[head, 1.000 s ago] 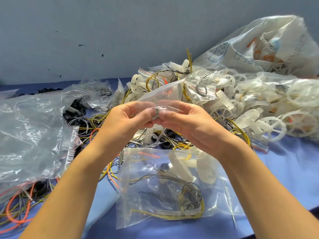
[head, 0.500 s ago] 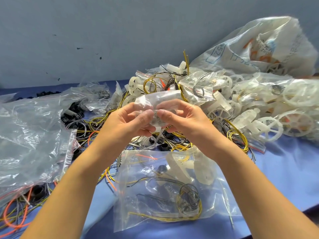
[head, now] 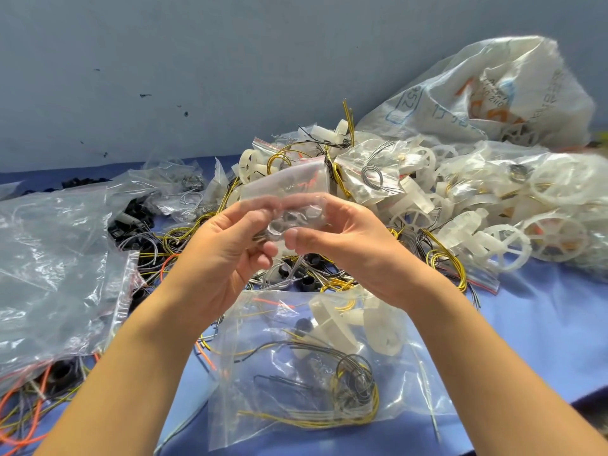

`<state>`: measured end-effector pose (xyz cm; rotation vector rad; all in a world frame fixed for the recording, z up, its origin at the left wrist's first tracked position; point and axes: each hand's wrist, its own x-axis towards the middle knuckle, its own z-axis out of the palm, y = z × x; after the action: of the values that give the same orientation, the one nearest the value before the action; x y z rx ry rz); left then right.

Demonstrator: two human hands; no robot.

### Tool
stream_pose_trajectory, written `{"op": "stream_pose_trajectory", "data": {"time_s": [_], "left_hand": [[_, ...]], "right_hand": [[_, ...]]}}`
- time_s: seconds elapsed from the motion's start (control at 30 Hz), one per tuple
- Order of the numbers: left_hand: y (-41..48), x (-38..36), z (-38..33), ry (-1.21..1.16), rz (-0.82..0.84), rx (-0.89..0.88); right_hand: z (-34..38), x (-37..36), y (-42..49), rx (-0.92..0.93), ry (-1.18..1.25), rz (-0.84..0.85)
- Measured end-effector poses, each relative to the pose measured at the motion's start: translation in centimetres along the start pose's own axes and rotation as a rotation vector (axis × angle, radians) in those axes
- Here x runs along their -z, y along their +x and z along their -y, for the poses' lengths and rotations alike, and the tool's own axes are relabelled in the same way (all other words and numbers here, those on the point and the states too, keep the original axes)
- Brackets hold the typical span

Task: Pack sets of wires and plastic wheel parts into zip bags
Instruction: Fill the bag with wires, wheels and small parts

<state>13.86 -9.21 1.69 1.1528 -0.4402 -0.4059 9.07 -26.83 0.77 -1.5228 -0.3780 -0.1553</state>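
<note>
- Grey-blue wall point(head: 197, 60) fills the upper half of the view, from 9 o'clock round to 1 o'clock, marked with a few dark specks.
- Below it, a blue table point(head: 543, 324) runs across the lower half and shows bare mostly at 3 to 4 o'clock.
- At 1 to 2 o'clock a big white printed sack point(head: 493, 93) slumps against the wall, its mouth open toward the table.
- At 9 o'clock a large crumpled clear plastic sheet bag point(head: 49, 258) lies on the table, covering orange wires point(head: 19, 436) at 8 o'clock.
- From 12 to 3 o'clock sits a pile of white wheel parts point(head: 493, 218), many of them inside small bags, mixed with yellow and black wires.
- At 6 o'clock, lying flat between the forearms, is a filled zip bag point(head: 312, 373) holding coiled yellow and black wires and white wheel parts.
- At centre, raised above the table, a small zip bag point(head: 289, 189) with small parts inside is held between both hands.
- Left hand point(head: 223, 255), just at 9 o'clock of centre, has its fingers curled and pinches the small zip bag's left side between thumb and fingertips.
- Right hand point(head: 355, 245), just at 3 o'clock of centre, pinches the bag's right side in the same way, thumb in front and fingers behind.
- Loose wires point(head: 171, 238) and black parts point(head: 131, 218) lie tangled at 9 to 10 o'clock, beside the left hand.
</note>
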Motion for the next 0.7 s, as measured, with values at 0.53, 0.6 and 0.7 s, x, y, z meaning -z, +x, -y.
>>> {"op": "stream_pose_trajectory", "data": {"time_s": [0.53, 0.6, 0.7], "left_hand": [[0.0, 0.3, 0.4, 0.227, -0.062, -0.071], [-0.2, 0.0, 0.4, 0.218, -0.061, -0.056], [-0.3, 0.2, 0.3, 0.293, -0.053, -0.056]], "right_hand": [[0.2, -0.3, -0.2, -0.007, -0.144, -0.15], [0.3, -0.4, -0.3, 0.019, -0.154, -0.136], [0.4, -0.4, -0.4, 0.003, -0.111, -0.156]]}}
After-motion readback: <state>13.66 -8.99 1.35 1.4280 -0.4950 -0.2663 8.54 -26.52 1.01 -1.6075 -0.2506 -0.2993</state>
